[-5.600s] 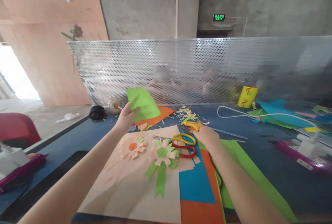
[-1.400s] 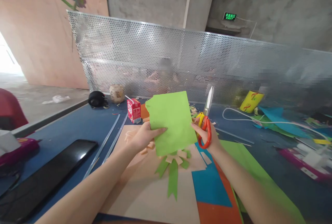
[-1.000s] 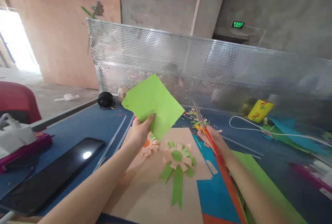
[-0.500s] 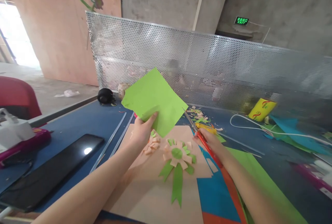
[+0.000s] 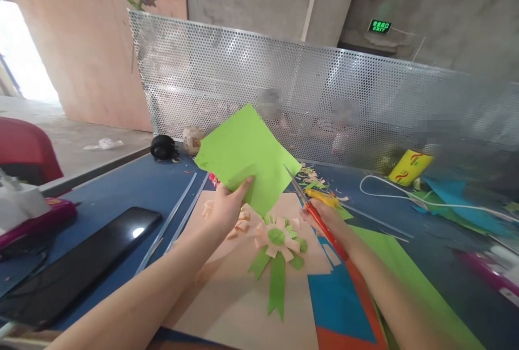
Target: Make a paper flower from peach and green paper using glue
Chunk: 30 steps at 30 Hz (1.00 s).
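Observation:
My left hand (image 5: 230, 204) pinches a green sheet of paper (image 5: 249, 155) near its lower edge, thumb on the front face. My right hand (image 5: 324, 217) is closed on a pair of scissors (image 5: 310, 206) with red handles. Their blades reach the right corner of the green sheet, one blade lying over it. Below the hands, a paper flower (image 5: 277, 237) with peach petals, a green centre and green leaves rests on a peach sheet (image 5: 243, 301). Some curled peach paper pieces (image 5: 242, 224) lie beside it, partly behind my left forearm.
A black phone (image 5: 81, 263) and clear plastic strips (image 5: 172, 217) lie at left. Paper scraps (image 5: 312, 177) and a yellow tool (image 5: 322, 197) are behind my right hand. Blue paper (image 5: 340, 306) and green paper (image 5: 409, 274) lie at right. A perforated metal screen (image 5: 227, 68) stands behind the table.
The green sheet has shifted slightly right with my left hand, so the scissor blades now overlap its right corner more. My right hand stays nearly in place.

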Each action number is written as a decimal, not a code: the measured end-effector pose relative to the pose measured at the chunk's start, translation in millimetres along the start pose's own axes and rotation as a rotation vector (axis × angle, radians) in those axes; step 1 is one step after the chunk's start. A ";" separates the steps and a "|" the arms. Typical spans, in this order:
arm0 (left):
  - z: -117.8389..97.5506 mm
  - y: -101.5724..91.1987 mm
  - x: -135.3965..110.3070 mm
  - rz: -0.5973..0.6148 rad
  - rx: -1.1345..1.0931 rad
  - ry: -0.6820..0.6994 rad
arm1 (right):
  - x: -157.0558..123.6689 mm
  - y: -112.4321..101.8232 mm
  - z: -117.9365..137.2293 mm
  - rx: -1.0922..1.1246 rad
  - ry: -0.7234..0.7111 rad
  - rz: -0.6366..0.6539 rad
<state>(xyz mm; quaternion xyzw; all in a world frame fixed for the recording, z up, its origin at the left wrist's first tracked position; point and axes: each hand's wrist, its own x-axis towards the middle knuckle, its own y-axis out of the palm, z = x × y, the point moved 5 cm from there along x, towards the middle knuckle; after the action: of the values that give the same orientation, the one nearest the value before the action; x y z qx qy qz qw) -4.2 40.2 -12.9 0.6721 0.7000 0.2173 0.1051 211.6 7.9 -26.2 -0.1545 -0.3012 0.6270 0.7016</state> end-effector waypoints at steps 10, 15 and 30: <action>-0.8 -2.5 4.8 -0.016 -0.006 0.030 | -13.8 -1.9 14.7 0.000 0.036 0.006; -1.4 -3.1 4.5 -0.006 0.013 0.039 | -13.4 -3.4 17.4 -0.031 0.024 0.099; 1.0 -7.5 11.9 -0.049 -0.100 0.079 | -9.3 4.2 5.3 -0.118 -0.035 0.184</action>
<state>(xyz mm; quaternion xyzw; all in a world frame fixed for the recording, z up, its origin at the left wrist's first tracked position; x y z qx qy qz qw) -11.4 52.1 -15.4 0.6397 0.7080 0.2756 0.1161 204.8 -1.3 -26.7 -0.2115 -0.3346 0.6724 0.6255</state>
